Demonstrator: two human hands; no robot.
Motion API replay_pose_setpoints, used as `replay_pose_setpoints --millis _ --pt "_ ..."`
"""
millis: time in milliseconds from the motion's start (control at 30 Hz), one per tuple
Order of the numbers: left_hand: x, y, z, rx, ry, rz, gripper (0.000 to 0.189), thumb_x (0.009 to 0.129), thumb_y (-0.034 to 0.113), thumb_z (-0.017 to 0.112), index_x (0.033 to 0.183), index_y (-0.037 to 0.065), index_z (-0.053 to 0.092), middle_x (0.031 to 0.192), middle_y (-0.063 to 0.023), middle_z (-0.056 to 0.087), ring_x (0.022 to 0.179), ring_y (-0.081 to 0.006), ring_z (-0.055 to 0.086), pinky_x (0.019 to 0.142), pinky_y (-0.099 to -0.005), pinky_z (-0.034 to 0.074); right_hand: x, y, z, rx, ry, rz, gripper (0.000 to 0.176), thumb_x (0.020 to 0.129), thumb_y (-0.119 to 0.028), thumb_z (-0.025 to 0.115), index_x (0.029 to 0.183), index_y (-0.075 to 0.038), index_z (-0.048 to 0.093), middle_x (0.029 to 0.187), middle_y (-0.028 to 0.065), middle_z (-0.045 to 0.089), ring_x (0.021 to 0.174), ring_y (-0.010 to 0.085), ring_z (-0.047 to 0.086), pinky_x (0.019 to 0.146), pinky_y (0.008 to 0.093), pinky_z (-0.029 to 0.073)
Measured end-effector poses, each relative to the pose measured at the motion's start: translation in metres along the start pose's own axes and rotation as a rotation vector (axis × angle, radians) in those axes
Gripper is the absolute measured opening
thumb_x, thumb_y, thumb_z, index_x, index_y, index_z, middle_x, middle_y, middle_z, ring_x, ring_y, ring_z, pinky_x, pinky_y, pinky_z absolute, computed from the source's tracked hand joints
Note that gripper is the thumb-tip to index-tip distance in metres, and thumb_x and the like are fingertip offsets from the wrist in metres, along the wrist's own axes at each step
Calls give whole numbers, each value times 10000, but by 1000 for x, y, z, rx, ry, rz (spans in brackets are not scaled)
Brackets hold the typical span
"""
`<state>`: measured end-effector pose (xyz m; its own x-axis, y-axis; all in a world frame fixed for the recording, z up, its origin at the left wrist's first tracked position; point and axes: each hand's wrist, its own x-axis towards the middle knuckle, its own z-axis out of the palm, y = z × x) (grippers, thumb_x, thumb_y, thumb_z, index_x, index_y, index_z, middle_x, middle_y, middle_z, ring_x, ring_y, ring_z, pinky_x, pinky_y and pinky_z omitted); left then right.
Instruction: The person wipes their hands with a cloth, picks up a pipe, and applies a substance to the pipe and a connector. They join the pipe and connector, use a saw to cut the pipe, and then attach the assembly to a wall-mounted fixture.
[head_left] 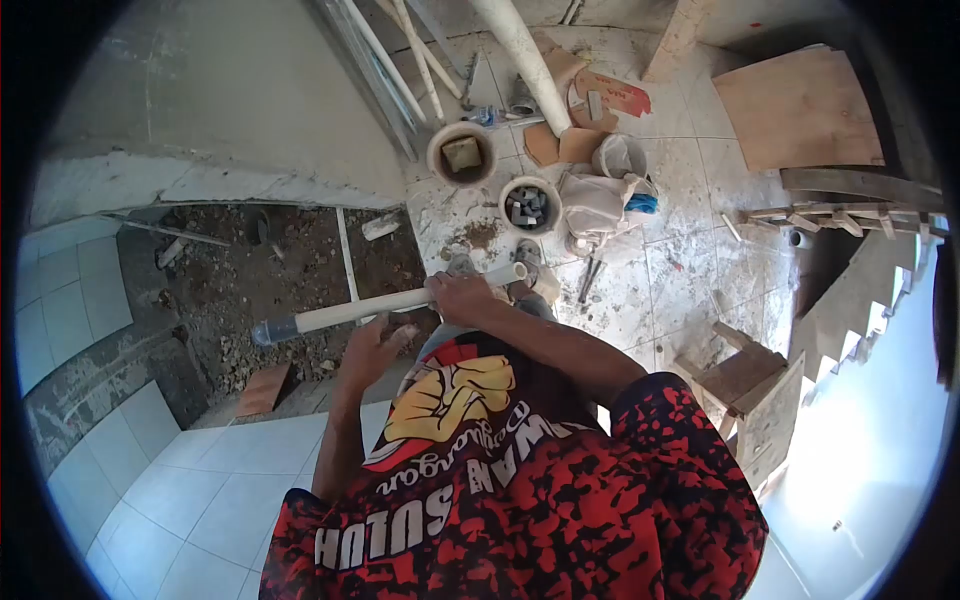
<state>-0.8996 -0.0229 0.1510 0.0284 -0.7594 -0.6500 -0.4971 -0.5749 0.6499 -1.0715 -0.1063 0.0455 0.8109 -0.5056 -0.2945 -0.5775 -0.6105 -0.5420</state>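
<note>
A long cream-coloured pipe [350,311] lies across in front of my body, slightly tilted, with its open end to the right. Its left end carries a bluish, see-through plastic piece [275,330]. My right hand [462,301] is closed around the pipe near the right end. Just below the pipe is my left hand [374,349], its thumb and bent fingers apart. I make out nothing held in it; shadow partly hides the fingertips.
A dug-out pit [290,290] with soil and rubble lies to the left. Ahead stand a bucket with a block [461,160], a bucket of grey pieces [530,206] and a white sack [595,205]. A wooden stool-like frame [745,375] stands to the right.
</note>
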Motion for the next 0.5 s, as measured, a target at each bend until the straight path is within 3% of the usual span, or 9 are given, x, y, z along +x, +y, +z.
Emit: replay_pose_setpoints --millis 67,133,167,267,333,367,433,500 --pt "7 7 6 -44 35 -45 482 805 416 586 1001 -24 580 912 -228 611 938 -332 585 799 -388 440 4 3 -4 8 -60 21 189 790 -161 485 928 -34 509 931 143 589 831 300 609 731 431 475" --pt "22 -27 16 270 12 -53 474 812 379 582 1035 -38 554 982 -252 586 974 -321 572 816 -374 436 5 6 -10 28 -25 -16 190 795 -174 486 928 -42 516 930 140 593 845 298 608 743 430 471" --pt "25 -40 15 254 83 -76 474 812 379 582 1035 -38 554 982 -252 586 974 -321 572 816 -374 436 5 10 -14 64 0 -10 192 800 -187 487 929 -49 523 928 138 598 860 295 608 755 430 466" --pt "18 -55 19 -87 138 -119 479 812 292 599 1138 -43 494 1097 -225 559 1031 -292 552 864 -368 420 8 16 -27 13 -81 55 312 794 -318 541 971 -62 524 961 146 596 915 309 587 774 435 457" --pt "13 -54 14 -799 189 18 568 794 213 621 1251 -33 390 1198 -159 519 1090 -263 516 911 -363 399 16 18 -33 0 -135 32 403 775 -387 582 996 -58 516 987 153 589 935 325 573 785 447 446" --pt "11 -50 10 -829 245 20 568 794 213 621 1251 -33 390 1198 -159 519 1090 -263 516 911 -363 399 18 19 -31 -7 -101 66 410 772 -396 582 999 -61 515 997 161 587 933 333 571 781 447 446" --pt "9 -39 -1 -1148 352 228 653 772 151 631 1313 -20 309 1242 -117 488 1132 -249 479 932 -357 389 19 18 -29 -37 -97 49 418 769 -404 583 1002 -64 515 1007 168 584 931 340 570 776 448 445" --pt "12 -38 -9 -1177 383 341 656 769 145 630 1317 -12 306 1250 -121 480 1140 -240 468 928 -346 391 20 17 -30 -50 -91 45 412 771 -389 581 1027 -71 520 1011 173 587 916 355 570 775 451 443"
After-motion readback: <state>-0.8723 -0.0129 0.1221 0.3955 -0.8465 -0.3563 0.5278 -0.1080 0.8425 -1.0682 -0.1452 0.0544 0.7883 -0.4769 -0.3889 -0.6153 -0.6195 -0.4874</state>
